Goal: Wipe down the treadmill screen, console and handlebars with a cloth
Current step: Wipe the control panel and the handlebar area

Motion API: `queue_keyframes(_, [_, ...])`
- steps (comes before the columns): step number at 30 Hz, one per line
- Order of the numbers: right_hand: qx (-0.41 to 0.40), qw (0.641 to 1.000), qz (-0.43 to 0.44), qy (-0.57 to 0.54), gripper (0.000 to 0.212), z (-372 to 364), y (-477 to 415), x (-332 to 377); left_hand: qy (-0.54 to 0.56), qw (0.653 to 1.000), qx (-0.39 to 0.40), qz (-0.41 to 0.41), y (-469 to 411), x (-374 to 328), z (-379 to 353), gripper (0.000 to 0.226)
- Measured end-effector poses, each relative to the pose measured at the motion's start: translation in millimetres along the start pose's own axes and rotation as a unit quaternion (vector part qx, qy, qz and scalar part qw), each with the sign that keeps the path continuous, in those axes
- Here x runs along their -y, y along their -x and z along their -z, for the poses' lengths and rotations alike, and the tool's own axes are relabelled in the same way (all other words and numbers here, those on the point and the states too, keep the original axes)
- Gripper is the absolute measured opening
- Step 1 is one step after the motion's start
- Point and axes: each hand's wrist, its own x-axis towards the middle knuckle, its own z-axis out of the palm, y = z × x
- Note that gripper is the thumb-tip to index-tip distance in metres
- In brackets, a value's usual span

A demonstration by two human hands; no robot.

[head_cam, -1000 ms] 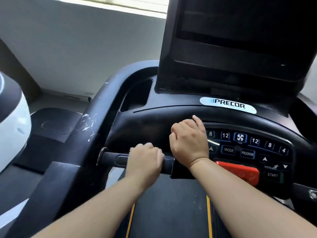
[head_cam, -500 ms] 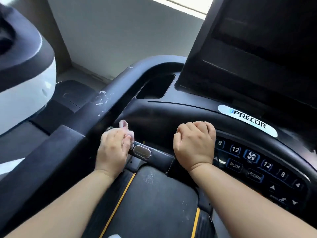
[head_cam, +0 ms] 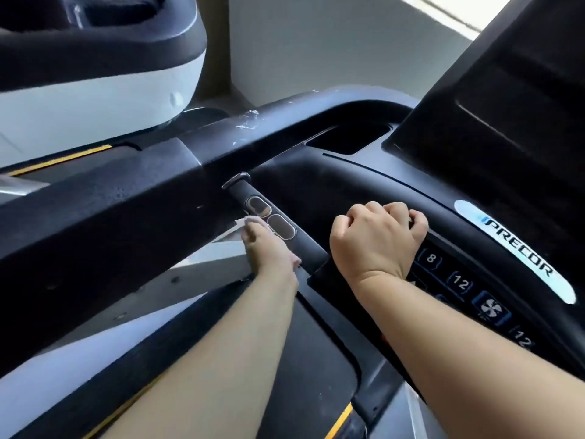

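From the head view, our left hand (head_cam: 269, 248) reaches forward along the near side of the short grip bar (head_cam: 303, 246). This bar runs from ten o'clock to four o'clock between the side handrail (head_cam: 126, 223) and the console (head_cam: 348, 175). The fingertips sit just beside the nearer of the two oval sensor pads (head_cam: 281, 227). A pale scrap at their eleven o'clock is probably the cloth (head_cam: 245, 221). It is blurred, so we cannot tell whether the fingers pinch it or merely press it to the bar.

Our right hand (head_cam: 378, 240) is curled into a fist on the console's padded rim, at three o'clock of the bar. It holds nothing we can see. The keypad (head_cam: 459, 282) lies at its four o'clock, and the dark screen (head_cam: 506, 106) rises at one o'clock.

We judge the step in hand to be wiping this grip bar. To do it well, we should wrap the cloth round the bar rather than dab one face. We should then draw it the full length from collar to console joint, turning the wrist so the underside is reached. The pad edges will want extra passes, because grime gathers in such seams. The fist gives us a brace, but it should stay clear of the buttons. The white scuffs (head_cam: 248, 120) on the handrail at twelve o'clock look due for wiping next.
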Motion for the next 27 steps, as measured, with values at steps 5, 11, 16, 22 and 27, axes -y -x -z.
queue_keyframes(5, [0.016, 1.000, 0.008, -0.001, 0.036, 5, 1, 1, -0.054, 0.995, 0.045, 0.070, 33, 14, 2, 0.036])
queue_keyframes(11, [0.007, 1.000, 0.012, -0.003, 0.035, 1, 1, -1, 0.121, 0.987, 0.049, 0.089, -58, -46, 6, 0.033])
queue_keyframes(16, [-0.002, 1.000, 0.008, -0.003, 0.036, -2, 0, -1, 0.199, 0.950, 0.240, 0.018, -47, -7, 3, 0.034])
queue_keyframes(22, [-0.001, 1.000, 0.012, -0.007, 0.035, -3, 0, -1, 0.129, 0.911, 0.381, 0.088, 25, 19, 9, 0.056])
queue_keyframes(27, [0.007, 1.000, 0.011, -0.007, 0.035, 1, 0, 0, -0.032, 0.979, 0.194, 0.050, 30, 31, 31, 0.042])
